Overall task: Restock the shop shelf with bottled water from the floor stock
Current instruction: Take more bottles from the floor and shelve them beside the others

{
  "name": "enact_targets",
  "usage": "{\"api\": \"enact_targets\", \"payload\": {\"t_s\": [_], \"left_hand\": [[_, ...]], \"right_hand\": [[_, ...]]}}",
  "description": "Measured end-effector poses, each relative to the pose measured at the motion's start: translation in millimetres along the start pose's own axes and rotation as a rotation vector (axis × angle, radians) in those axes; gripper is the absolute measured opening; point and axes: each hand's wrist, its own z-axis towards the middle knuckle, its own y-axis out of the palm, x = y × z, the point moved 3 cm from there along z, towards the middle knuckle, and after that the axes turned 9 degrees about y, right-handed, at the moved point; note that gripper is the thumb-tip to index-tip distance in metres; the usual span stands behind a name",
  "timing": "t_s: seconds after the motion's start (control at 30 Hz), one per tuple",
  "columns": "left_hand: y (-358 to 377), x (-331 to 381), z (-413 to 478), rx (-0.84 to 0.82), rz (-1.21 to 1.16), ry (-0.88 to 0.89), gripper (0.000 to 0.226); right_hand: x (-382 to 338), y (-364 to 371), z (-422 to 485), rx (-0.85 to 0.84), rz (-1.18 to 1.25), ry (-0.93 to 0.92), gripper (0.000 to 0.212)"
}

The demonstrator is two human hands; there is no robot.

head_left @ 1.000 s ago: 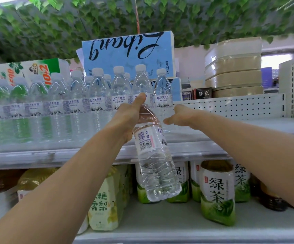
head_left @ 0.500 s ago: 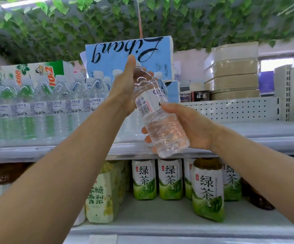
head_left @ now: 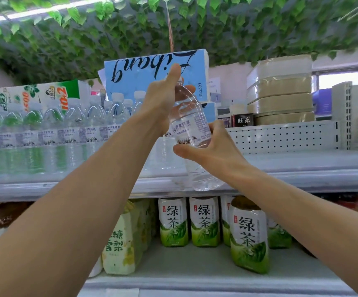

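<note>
The clear plastic water bottle has risen from below the lip of the grey metal shelf, now nearly upright; left hand clasps its neck; right hand newly wraps its waist; standing it at 3 o'clock of the stocked row of water bottles looks next.

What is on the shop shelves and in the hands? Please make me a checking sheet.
Surface: grey top shelf with a holed back panel.
Job's things: one water bottle held tilted in front of the shelf edge, not yet set down; row of water bottles stands on the shelf's left.
Clutter: green tea bottles on the lower shelf; blue pack and tan boxes higher up.
Hands: left hand grips the bottle's top; right hand holds its middle.
Cables: one thin brown strand hangs overhead.
Surroundings: green leaves above; window at right.
</note>
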Motion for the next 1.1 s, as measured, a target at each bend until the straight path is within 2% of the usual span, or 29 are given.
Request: {"api": "enact_targets", "payload": {"t_s": [0.13,0.27,0.37,0.47,0.63,0.8,0.93,1.1], "left_hand": [[0,10,10,-0.057,0.060,0.059,0.039],[-21,14,28,-0.030,0.498,0.286,0.030],[-33,-4,37,-0.108,0.662,0.313,0.039],[-41,-29,47,-0.181,0.877,0.339,0.052],[-46,-40,71,-0.156,1.198,0.427,0.058],[-46,-45,102,-0.191,1.393,0.373,0.060],[-43,-55,113,-0.224,1.388,0.349,0.052],[-39,-56,113,-0.180,1.334,0.402,0.040]], "right_hand": [[-1,-11,11,0.006,0.131,-0.010,0.063],[4,-28,40,0.059,0.213,0.021,0.061],[21,-28,64,0.033,0.233,0.098,0.064],[37,-15,79,-0.029,0.255,0.188,0.080],[53,-1,102,-0.091,0.263,0.213,0.102],[46,-5,93,-0.169,0.073,0.273,0.081],[52,-15,83,-0.207,-0.073,0.268,0.054],[53,-7,85,-0.146,-0.137,0.247,0.052]]}}
